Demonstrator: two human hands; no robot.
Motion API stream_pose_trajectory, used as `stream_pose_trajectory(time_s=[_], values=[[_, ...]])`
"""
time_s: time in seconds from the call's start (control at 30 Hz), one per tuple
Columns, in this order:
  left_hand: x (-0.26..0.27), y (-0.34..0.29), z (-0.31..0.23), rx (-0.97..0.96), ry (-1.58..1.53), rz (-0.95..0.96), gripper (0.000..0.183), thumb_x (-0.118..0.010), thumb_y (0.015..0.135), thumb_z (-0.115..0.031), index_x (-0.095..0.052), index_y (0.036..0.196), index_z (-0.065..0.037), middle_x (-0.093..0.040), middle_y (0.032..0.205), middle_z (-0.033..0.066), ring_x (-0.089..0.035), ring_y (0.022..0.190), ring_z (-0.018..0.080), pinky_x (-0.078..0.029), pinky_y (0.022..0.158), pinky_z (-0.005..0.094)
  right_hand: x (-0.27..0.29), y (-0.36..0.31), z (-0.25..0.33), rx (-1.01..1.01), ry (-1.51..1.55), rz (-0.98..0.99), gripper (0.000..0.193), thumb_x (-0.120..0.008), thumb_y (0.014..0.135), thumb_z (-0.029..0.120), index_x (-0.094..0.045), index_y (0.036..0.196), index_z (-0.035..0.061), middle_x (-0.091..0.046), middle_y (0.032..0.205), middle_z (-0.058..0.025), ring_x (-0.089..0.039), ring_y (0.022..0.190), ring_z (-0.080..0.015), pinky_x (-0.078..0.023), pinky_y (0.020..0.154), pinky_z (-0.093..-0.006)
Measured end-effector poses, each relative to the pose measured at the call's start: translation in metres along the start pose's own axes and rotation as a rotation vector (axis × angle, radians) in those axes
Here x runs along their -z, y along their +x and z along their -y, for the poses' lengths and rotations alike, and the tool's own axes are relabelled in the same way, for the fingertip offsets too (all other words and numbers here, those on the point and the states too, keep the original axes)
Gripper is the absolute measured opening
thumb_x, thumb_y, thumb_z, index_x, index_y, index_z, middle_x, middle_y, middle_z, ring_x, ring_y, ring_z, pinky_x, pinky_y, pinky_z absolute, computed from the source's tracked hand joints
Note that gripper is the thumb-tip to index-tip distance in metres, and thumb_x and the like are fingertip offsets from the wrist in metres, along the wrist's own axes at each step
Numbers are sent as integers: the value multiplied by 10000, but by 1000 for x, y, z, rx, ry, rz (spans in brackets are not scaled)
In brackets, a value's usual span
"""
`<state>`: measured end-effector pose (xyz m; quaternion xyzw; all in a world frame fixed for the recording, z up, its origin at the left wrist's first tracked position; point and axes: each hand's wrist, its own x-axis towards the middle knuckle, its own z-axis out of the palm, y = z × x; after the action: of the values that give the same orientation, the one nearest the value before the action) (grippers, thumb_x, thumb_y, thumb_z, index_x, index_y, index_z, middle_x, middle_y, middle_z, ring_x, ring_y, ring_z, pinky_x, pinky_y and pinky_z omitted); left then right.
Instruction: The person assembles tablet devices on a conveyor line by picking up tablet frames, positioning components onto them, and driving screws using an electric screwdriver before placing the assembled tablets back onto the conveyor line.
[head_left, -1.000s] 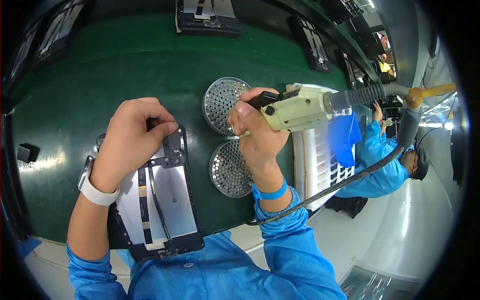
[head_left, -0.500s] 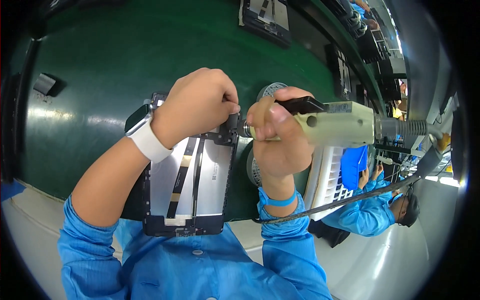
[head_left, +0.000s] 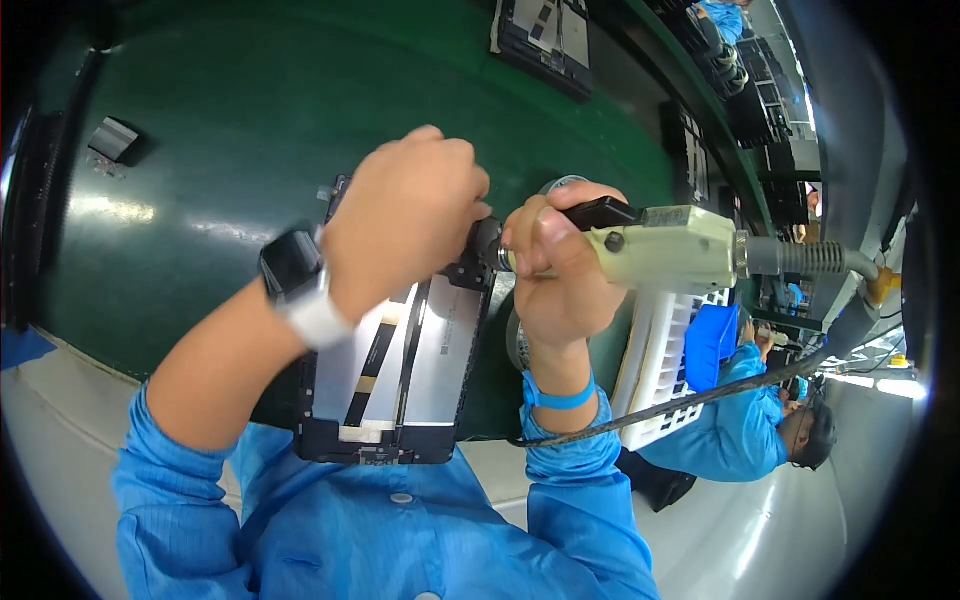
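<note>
An opened tablet [head_left: 440,350], its silver inside and dark ribbon cables showing, lies at the table's front edge, slightly tilted. Over its upper part is my left hand [head_left: 410,205], fingers curled and closed beside the screwdriver's nose. What those fingers hold, if anything, is hidden. My right hand [head_left: 565,275] grips a pale yellow electric screwdriver [head_left: 680,250] with a black lever, held sideways. Its nose points left toward the tablet's upper right corner, where the tip is hidden by a dark piece and my fingers.
Two round metal tins, a near one [head_left: 516,342] and a far one [head_left: 566,183], stand partly behind my right hand. A white slotted tray [head_left: 655,370] and blue bin [head_left: 712,345] are at right. The screwdriver's cable [head_left: 680,400] crosses there. Another tablet [head_left: 545,45] lies far; a co-worker [head_left: 740,430] sits right.
The view has shifted slightly. My left hand has turned a little, and the tablet looks more tilted to the right. My right hand keeps its grip on the electric screwdriver.
</note>
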<state>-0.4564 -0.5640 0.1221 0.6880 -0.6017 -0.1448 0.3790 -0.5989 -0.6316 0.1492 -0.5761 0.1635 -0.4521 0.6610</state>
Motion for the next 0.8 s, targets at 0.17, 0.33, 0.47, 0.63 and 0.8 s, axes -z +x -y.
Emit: stream_pose_trajectory(time_s=[0.17, 0.33, 0.47, 0.63, 0.8], values=[[36, -97, -49, -226, 186, 264, 261, -695, 759, -242, -675, 942, -56, -583, 1096, 102, -537, 1114, 337, -455, 955, 466, 11, -7, -1, -28, -161, -31, 198, -699, 800, -50, -622, 968, 20, -614, 764, -61, -540, 576, -86, -441, 510, -222], [31, -170, -57, -453, 231, 310, 350, -664, 810, -284, -684, 1084, -68, -542, 1311, 134, -429, 1330, 388, -392, 1063, 557, 18, 0, 27, 67, 7, -36, 233, -610, 817, -21, -570, 1045, -6, -563, 660, -83, -489, 533, -116, -403, 471, -249], [53, -132, -24, -322, 348, 222, 458, -786, 701, -213, -662, 1120, -74, -547, 1246, 145, -498, 1248, 412, -448, 1012, 555, 56, 1, 52, 202, -13, -67, 247, -591, 829, 38, -552, 1066, -22, -525, 620, -90, -440, 505, -125, -404, 493, -287], [85, -16, 57, -340, 533, -80, 396, -768, 732, -126, -662, 1097, -14, -556, 1177, 153, -478, 1229, 385, -452, 1002, 474, 77, -1, 49, 228, -51, -172, 261, -608, 836, 63, -544, 1064, -44, -518, 612, -89, -444, 503, -132, -421, 527, -286], [99, 71, 122, -270, 661, -173, 378, -723, 797, -128, -666, 1158, -32, -584, 1168, 126, -501, 1174, 318, -447, 997, 403, 84, -3, 44, 203, -99, -187, 253, -638, 827, 47, -544, 1051, -24, -543, 654, -83, -474, 522, -125, -425, 514, -267]])
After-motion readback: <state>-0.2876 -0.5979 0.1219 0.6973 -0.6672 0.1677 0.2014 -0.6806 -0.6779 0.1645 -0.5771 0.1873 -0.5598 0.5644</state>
